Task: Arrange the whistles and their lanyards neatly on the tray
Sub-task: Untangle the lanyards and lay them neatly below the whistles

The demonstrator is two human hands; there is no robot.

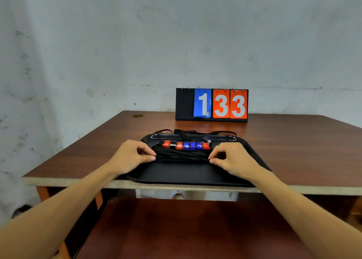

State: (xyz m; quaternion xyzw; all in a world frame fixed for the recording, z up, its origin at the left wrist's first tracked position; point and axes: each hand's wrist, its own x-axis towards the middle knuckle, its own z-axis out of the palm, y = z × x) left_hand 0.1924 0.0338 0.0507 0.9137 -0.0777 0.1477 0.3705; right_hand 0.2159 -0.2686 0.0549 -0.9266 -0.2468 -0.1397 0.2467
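Black lanyards (181, 155) lie bunched on the tray (188, 173), running straight between our left hand (131, 156) and right hand (233, 160), each pinching one end; whistles (185, 145) sit just beyond.

Whistles (185, 145) in row, lanyards (181, 155) bundled, tray (188, 173).

Whistles (184, 145) red, blue, black; lanyards (181, 155) black; tray (188, 173) black; table (98, 149) reddish-brown.

One view only: wide-angle camera worn on the head, faced forward and down. It looked from the near edge of the counter (293, 141) across to the wall (117, 43). Close range; tray (186, 172) sat near centre frame.
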